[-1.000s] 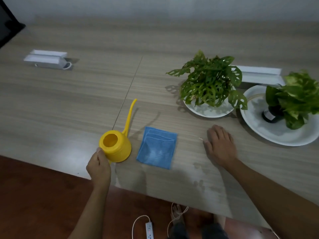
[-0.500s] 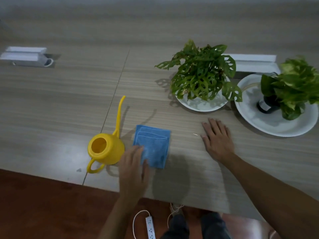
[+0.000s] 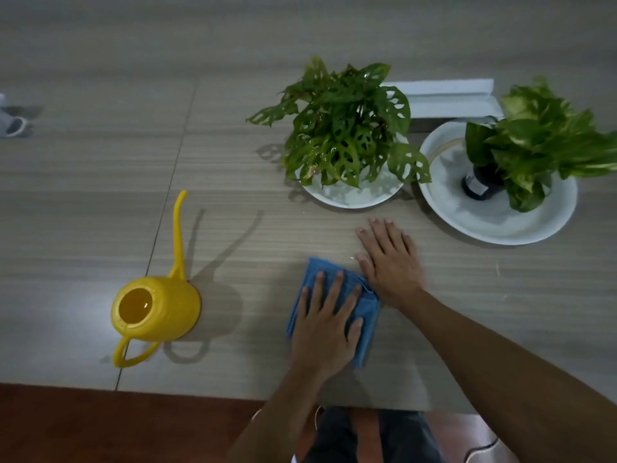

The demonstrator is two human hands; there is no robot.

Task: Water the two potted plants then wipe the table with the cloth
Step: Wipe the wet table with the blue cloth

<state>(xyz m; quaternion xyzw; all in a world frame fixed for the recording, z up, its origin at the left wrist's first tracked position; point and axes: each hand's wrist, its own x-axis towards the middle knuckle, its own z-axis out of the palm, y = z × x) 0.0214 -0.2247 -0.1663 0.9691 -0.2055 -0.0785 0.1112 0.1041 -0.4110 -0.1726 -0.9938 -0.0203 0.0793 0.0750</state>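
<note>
My left hand [image 3: 325, 324] lies flat, fingers spread, on the folded blue cloth [image 3: 365, 315] near the table's front edge. Just to the right, my right hand [image 3: 390, 260] rests flat on the wooden table [image 3: 233, 135], its heel touching the cloth's right corner. The yellow watering can [image 3: 157, 312] stands upright to the left, spout pointing away from me, nobody holding it. A holey-leaved plant [image 3: 344, 128] sits on a white plate [image 3: 350, 198]. A second leafy plant [image 3: 547, 138] in a dark pot stands on a larger white plate [image 3: 497, 225] at the right.
A white box [image 3: 444, 96] lies behind the two plants. At the far left edge a small white object [image 3: 10, 123] is partly cut off. The table's front edge runs along the bottom, with red floor [image 3: 100, 426] and my legs below it.
My left hand let go of the watering can's handle and moved right onto the blue cloth. The cloth has slid right until it touches my right hand, which stayed flat on the table.
</note>
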